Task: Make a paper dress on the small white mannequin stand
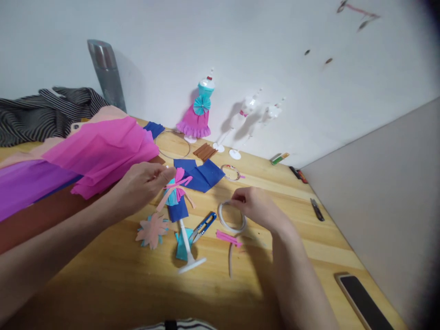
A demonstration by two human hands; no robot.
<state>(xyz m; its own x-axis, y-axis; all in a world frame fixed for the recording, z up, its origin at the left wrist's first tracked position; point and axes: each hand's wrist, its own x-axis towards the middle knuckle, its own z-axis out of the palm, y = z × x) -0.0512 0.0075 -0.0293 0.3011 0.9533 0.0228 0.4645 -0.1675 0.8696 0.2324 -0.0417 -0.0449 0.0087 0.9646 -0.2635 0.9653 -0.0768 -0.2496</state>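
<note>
My left hand (142, 184) is closed on the top of a small white mannequin stand (185, 250) dressed in blue, teal and pink crepe paper (177, 195), tilted over the wooden table (309, 238). My right hand (256, 206) pinches a white roll of tape (232, 217) lying on the table, a strip of it trailing toward me. Blue thread snips (203, 226) lie between the two hands. A pink-and-teal paper flower (153, 230) lies below my left hand, and pink paper scraps (227, 238) sit by the tape.
Folded pink and purple crepe paper (85, 158) covers the left side. A dressed mannequin (199, 112) and two bare white ones (250, 110) stand by the wall. Blue paper (202, 175), a wire ring (172, 144), a phone (364, 302), striped cloth (41, 112) and a metal flask (106, 73) are around.
</note>
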